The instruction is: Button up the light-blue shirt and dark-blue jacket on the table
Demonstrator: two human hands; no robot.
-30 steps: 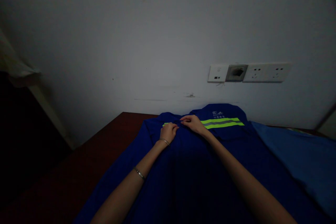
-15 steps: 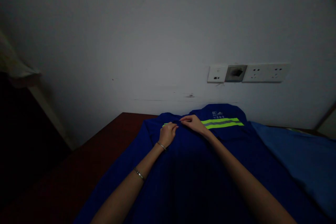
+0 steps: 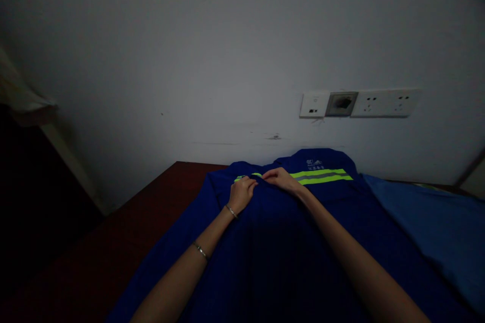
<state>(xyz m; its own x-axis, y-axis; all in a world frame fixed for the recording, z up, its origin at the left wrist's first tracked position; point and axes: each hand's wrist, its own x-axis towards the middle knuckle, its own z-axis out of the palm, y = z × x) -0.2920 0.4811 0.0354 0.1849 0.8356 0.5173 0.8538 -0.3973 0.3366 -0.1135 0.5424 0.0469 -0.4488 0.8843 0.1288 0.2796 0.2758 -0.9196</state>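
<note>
Dim light fills a room with a plain grey-white wall (image 3: pixel 212 50), seen from a head-worn camera looking forward and down. On the wall, to the right, a row of white power sockets (image 3: pixel 384 103) is mounted beside a white switch plate (image 3: pixel 313 105), with a darker damaged opening (image 3: pixel 342 104) between them. A dark reddish-brown wooden surface (image 3: pixel 113 242) is set against the wall and carries a dark blue work jacket (image 3: pixel 273 262), which is spread flat across most of it. A neon yellow and grey reflective stripe (image 3: pixel 322 176) runs across the jacket near the wall, and a small white printed logo (image 3: pixel 315 164) is seen just above the stripe. A lighter blue cloth (image 3: pixel 428 227) lies at the right, just beside the jacket. At the far left edge a pale draped fabric (image 3: pixel 18 96) is partly seen.

Both bare forearms are stretched forward over the jacket. The left hand (image 3: pixel 241 193) is curled, its grip pinched on a fold of the jacket's fabric near the stripe; a thin bracelet (image 3: pixel 231 210) is worn at the wrist and a second bangle (image 3: pixel 200 251) further down the forearm. The right hand (image 3: pixel 281 179) is laid just beside the left, fingertips almost touching it, its grip pressed together on the same raised edge of the jacket
</note>
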